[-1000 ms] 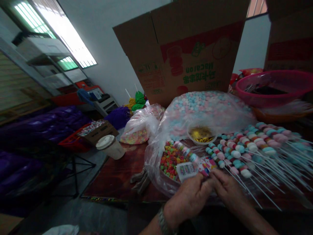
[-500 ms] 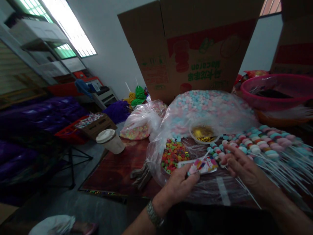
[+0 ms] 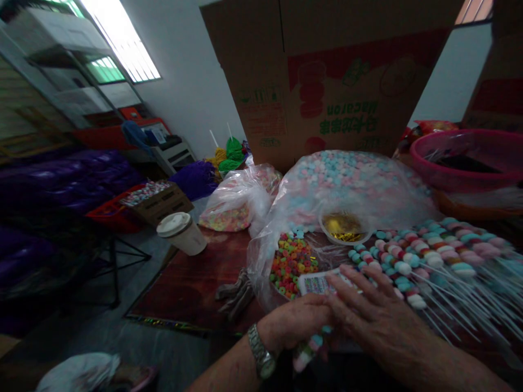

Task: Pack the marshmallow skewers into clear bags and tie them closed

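My left hand [image 3: 300, 322], with a metal watch [image 3: 261, 351] on its wrist, is closed on a marshmallow skewer [image 3: 312, 348]. The pastel pink and blue pieces poke out below my fingers; most of its stick is hidden. My right hand [image 3: 379, 316] lies flat with fingers stretched, its thumb side against my left hand. Under its fingertips is a printed packet [image 3: 316, 283]. Beyond my right hand, several finished marshmallow skewers [image 3: 441, 247] lie piled with white sticks toward me. Coloured candy rings [image 3: 292, 261] lie loose on plastic, beside a clear bowl of gold twist ties [image 3: 345, 228].
A big clear bag of pink and blue marshmallows [image 3: 351, 179] stands before a cardboard box [image 3: 261, 103]. To the left are a smaller bag [image 3: 229, 209], a lidded paper cup [image 3: 183, 234] and grey gloves [image 3: 237, 294]. A pink basin [image 3: 461, 174] sits at the right.
My left hand has lowered toward me, tipping the skewer downward. My right hand has moved left from the skewer pile and flattened over the packet, meeting my left hand. The view has shifted slightly.
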